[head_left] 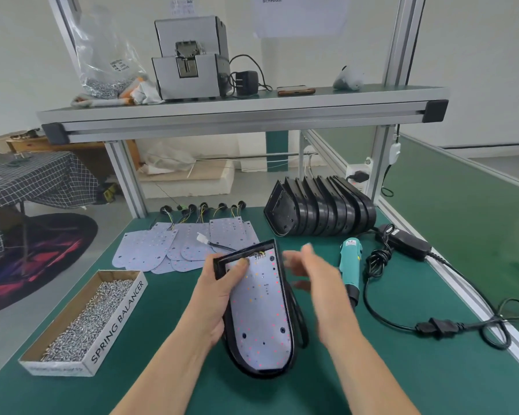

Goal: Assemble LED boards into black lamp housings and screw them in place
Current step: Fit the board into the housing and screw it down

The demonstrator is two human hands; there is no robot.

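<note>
My left hand grips the left edge of a black lamp housing, thumb pressing on the pale LED board seated inside it. The housing is tilted above the green table. My right hand hovers just right of the housing, blurred, fingers spread and holding nothing. A teal electric screwdriver lies on the table right of that hand. Several loose LED boards with wires lie beyond the housing. A row of empty black housings leans at the back right.
A cardboard box marked SPRING BALANCER, full of screws, sits at the left. A black power adapter and its coiled cable lie at the right near the table's edge. A shelf overhead carries a grey machine.
</note>
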